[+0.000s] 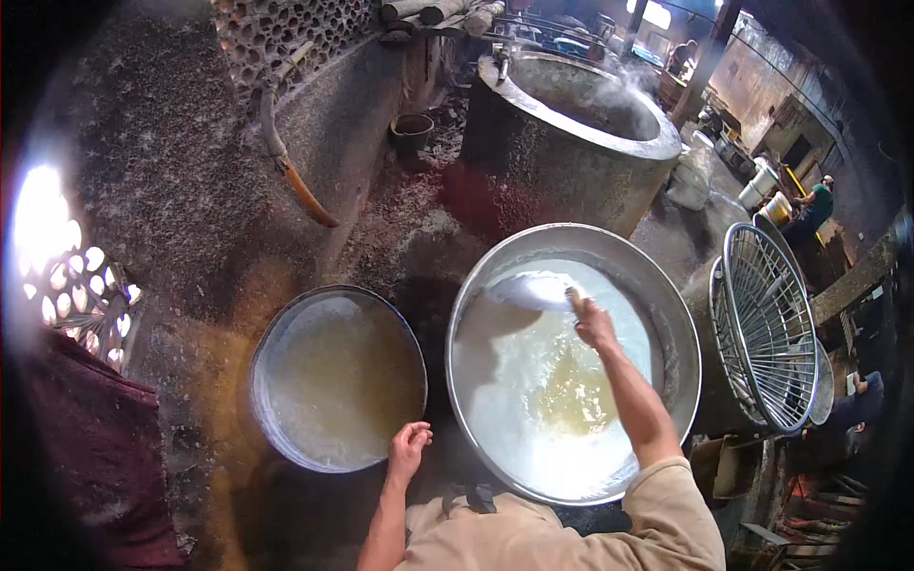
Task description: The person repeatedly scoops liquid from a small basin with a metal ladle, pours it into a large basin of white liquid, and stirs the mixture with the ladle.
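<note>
My right hand (596, 324) grips the short handle of a wide, shallow metal scoop (538, 291). The scoop is at the far side of a large round metal pan (681, 381), over the cloudy whitish liquid (514, 419) in it. Foamy ripples show in the middle of that liquid. My left hand (409, 449) is by the near right rim of a round tub (278, 443) holding murky yellowish liquid. Its fingers are curled together, with nothing visible in them; whether they touch the rim I cannot tell.
A metal wire rack (776, 328) leans at the right, beside the pan. Ahead stands a big steaming vat (562, 176) with a pale rim. A small bucket (411, 131) and a hose (303, 190) are near the left wall. A person in green (817, 205) is far right.
</note>
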`<state>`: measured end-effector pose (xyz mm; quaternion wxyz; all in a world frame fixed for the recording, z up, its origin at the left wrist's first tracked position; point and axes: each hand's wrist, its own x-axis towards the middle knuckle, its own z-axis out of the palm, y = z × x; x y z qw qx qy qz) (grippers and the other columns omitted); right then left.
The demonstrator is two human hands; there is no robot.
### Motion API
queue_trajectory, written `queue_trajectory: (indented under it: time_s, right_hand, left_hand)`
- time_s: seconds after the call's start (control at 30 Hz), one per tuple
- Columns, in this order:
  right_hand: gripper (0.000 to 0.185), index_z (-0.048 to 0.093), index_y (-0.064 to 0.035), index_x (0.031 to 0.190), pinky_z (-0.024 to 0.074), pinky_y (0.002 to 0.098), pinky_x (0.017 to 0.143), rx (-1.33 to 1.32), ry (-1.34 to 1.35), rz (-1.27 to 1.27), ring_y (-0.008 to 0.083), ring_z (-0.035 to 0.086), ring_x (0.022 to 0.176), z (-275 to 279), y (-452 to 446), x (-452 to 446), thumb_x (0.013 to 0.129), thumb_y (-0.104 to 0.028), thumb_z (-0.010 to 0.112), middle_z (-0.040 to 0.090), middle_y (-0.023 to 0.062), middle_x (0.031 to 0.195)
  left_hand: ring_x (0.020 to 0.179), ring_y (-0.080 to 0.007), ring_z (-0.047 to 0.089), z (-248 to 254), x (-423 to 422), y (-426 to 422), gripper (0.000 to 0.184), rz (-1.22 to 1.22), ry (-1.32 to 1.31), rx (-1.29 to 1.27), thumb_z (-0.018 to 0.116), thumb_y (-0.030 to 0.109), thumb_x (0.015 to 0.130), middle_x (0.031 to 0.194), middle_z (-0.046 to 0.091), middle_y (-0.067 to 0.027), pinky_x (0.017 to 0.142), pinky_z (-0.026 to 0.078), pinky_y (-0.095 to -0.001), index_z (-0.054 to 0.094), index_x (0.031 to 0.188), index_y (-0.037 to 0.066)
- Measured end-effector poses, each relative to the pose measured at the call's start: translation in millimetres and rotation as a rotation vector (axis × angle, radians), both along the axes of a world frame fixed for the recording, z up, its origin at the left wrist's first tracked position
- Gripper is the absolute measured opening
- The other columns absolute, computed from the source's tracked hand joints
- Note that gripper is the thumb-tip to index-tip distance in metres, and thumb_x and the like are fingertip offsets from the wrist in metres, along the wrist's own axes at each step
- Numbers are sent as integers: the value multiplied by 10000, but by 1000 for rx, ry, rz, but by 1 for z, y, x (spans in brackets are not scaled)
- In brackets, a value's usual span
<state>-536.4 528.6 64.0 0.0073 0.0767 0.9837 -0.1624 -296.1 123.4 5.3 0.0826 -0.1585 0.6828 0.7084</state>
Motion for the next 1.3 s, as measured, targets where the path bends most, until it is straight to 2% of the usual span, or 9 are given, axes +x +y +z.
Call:
queue_trajectory:
  time_s: [0.2, 0.37, 0.8, 0.97, 1.03, 1.07, 1.13, 1.17, 1.3]
  right_hand:
    - [435, 480, -95, 1153, 482, 465, 840, 108, -293, 59, 401, 572, 1020, -31, -82, 0, 730, -115, 580, 592, 243, 1061]
    - [322, 593, -7, 985, 514, 467, 768, 97, -347, 93, 398, 617, 918, -64, -79, 27, 667, -64, 595, 638, 232, 941]
    - [331, 609, -10, 1024, 494, 456, 850, 35, -507, -157, 374, 596, 1008, -100, 56, 168, 697, -60, 624, 622, 222, 1040]
    - [345, 594, -26, 1057, 497, 439, 852, 45, -575, -181, 366, 600, 1004, -93, 130, 223, 717, -79, 614, 625, 210, 1044]
    - [321, 592, -30, 1038, 504, 446, 825, 33, -584, -186, 374, 603, 991, -93, 164, 242, 724, -101, 585, 631, 210, 1018]
    - [321, 592, -30, 1038, 504, 446, 825, 26, -586, -186, 374, 603, 991, -87, 180, 249, 724, -101, 585, 631, 210, 1018]
    - [327, 585, -23, 1028, 507, 466, 800, 126, -564, -41, 386, 619, 937, -66, 213, 261, 710, -100, 588, 639, 218, 978]
    - [327, 585, -23, 1019, 506, 475, 791, 122, -547, -14, 397, 622, 907, -57, 232, 264, 702, -104, 597, 640, 226, 954]
    - [327, 599, -30, 975, 500, 485, 762, 38, -377, 77, 407, 619, 867, 20, 290, 259, 675, -150, 649, 639, 233, 883]
  left_hand:
    - [742, -121, 613, -30, 50, -55, 168, 137, -99, 50, 517, 89, 880, 862, 644, -61, 693, 478, -242, 603, 1006, 18]
    - [732, -116, 607, -26, 61, -84, 153, 198, -166, 26, 508, 100, 886, 857, 641, -44, 666, 466, -238, 599, 995, 42]
    - [745, -106, 595, -4, -10, -1, 186, -47, -32, -100, 518, 107, 883, 915, 640, -44, 672, 478, -234, 615, 1015, 18]
    - [972, -227, 604, -33, -31, 66, 335, -5, 11, -267, 538, 158, 876, 1063, 629, -132, 849, 470, -322, 554, 1168, -6]
    - [1070, -333, 561, -40, -31, 90, 469, 24, 34, -445, 530, 194, 875, 1127, 598, -203, 932, 425, -368, 451, 1289, -12]
    - [1070, -333, 561, -49, -29, 99, 469, 22, 33, -452, 530, 194, 875, 1127, 598, -203, 932, 425, -368, 451, 1289, -12]
    - [1083, -383, 541, -60, -28, 116, 553, 119, 94, -792, 522, 209, 872, 1157, 566, -254, 942, 416, -388, 361, 1353, -9]
    - [1109, -381, 528, -43, -27, 122, 609, 39, -64, -808, 539, 179, 859, 1190, 536, -279, 955, 410, -393, 297, 1388, 0]
    - [1134, -378, 516, -36, -21, 131, 664, 41, -19, -804, 574, 116, 838, 1226, 516, -274, 966, 400, -386, 253, 1410, 18]
